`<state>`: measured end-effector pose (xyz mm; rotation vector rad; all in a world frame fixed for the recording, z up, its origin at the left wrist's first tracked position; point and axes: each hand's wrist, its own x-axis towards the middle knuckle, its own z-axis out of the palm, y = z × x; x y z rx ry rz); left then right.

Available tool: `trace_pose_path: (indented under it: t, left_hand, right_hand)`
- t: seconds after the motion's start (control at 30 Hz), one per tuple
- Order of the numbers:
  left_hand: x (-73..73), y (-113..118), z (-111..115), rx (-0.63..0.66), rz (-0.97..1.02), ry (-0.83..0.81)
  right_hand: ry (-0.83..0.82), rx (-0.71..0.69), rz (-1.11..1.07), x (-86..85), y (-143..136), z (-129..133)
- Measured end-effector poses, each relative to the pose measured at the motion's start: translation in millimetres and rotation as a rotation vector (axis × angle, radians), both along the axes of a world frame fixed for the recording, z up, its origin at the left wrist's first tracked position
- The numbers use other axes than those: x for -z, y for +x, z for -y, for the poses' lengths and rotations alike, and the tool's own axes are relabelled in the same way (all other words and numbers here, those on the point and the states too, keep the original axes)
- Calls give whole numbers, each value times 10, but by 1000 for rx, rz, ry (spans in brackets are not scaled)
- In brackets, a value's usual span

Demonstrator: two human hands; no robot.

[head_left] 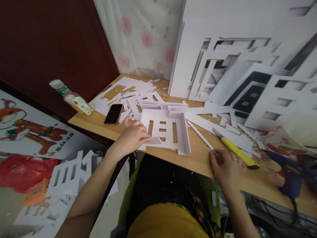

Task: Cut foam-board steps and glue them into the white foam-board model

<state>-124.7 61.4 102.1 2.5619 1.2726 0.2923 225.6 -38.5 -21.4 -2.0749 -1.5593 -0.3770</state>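
Observation:
A white board model (168, 125) with cut-out slots and upright walls lies on the table in front of me. At its near left corner, my left hand (135, 136) is closed on a small white board piece (156, 141), held against or just over the model's near edge. Farther right, my right hand (227, 164) pinches the near end of a thin white strip (200, 134), which slants across the tabletop towards the model's right wall. A yellow utility knife (239, 152) lies just beyond my right fingers.
Scrap cut-outs (133, 94) cover the table's back left, near a phone (113, 114) and a bottle (74, 99). Large cut boards (223, 26) lean behind. At right are a blue glue gun (288, 172) and a white tub (300, 132). The wooden table (173, 158) ends close to my lap.

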Motion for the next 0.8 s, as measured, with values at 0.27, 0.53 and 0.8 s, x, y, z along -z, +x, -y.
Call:
trace_pose_path:
  t: [0.27, 0.53, 0.8]
  left_hand:
    - [-55, -97, 59, 66, -44, -32]
    - [48, -59, 77, 84, -104, -25]
    - [118, -98, 111, 55, -115, 1]
  right_hand:
    - [-26, 40, -57, 15, -13, 8]
    - [-64, 105, -85, 3, -34, 10]
    - [-75, 89, -93, -22, -60, 37]
